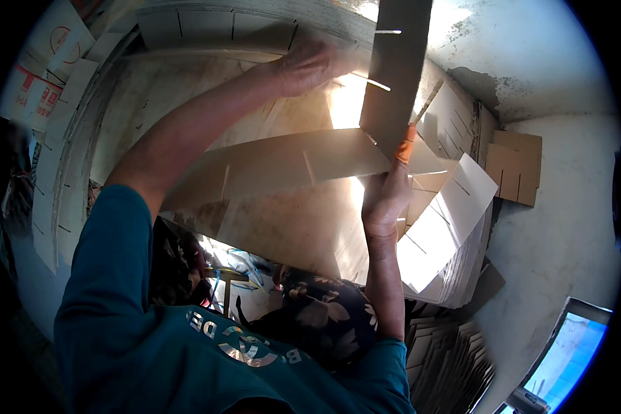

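Observation:
My right hand (pixel 386 200) grips slotted cardboard strips where they meet, an orange cover (pixel 406 145) on one of its fingers. One strip (pixel 399 69) stretches away from that hand toward the far side. A second, slotted cardboard strip (pixel 269 164) runs left across the table, its left end behind my left forearm. The two meet at an angle just beyond the right hand. Smeared by motion, my left hand (pixel 314 65) is over the far side of the table, near a row of slotted strips (pixel 214 27). Its fingers are too blurred to make out.
The wooden table (pixel 283 221) lies under the strips. More slotted strips (pixel 55 179) are stacked along its left side. At the right sit a pile topped by a pale slotted sheet (pixel 448 224) and brown slotted cardboard (pixel 514 169) against the wall. Below are several stacked cardboard pieces (pixel 448 366).

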Action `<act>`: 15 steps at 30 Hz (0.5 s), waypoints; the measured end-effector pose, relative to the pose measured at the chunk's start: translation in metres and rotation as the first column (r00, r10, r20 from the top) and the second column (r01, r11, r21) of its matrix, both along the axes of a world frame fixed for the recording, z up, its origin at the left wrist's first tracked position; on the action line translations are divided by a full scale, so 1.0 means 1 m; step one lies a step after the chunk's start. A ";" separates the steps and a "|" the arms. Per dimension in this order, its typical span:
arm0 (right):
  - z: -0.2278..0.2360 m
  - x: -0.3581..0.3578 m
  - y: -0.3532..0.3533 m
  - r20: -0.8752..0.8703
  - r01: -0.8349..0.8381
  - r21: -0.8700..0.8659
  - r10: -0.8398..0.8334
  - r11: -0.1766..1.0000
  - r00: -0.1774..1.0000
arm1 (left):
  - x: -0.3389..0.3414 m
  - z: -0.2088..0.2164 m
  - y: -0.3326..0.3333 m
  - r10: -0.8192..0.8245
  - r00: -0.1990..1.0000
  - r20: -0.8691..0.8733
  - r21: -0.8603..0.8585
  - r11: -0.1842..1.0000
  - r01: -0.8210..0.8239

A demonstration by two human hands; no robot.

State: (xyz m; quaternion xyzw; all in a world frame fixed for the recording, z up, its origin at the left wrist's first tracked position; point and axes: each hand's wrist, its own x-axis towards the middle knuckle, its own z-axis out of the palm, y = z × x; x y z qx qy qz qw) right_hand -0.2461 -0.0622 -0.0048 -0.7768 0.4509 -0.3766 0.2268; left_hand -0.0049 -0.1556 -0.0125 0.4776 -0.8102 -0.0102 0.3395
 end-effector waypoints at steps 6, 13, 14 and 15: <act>-0.008 -0.003 0.003 -0.220 0.064 -0.099 -0.084 0.993 0.972 | -0.023 0.032 0.039 -0.161 0.987 -0.017 0.021 0.987 0.161; 0.000 0.003 0.000 -0.239 0.082 0.059 -0.066 0.995 0.969 | -0.014 0.085 0.049 -0.169 0.982 -0.079 0.388 0.902 0.187; 0.001 0.003 0.001 -0.235 0.091 0.079 -0.070 0.993 0.969 | -0.015 0.091 0.045 -0.176 0.984 -0.002 0.476 0.866 0.156; -0.006 0.000 0.000 -0.217 0.079 -0.010 -0.079 0.997 0.973 | -0.016 0.090 0.042 -0.165 0.979 -0.117 0.502 0.841 0.202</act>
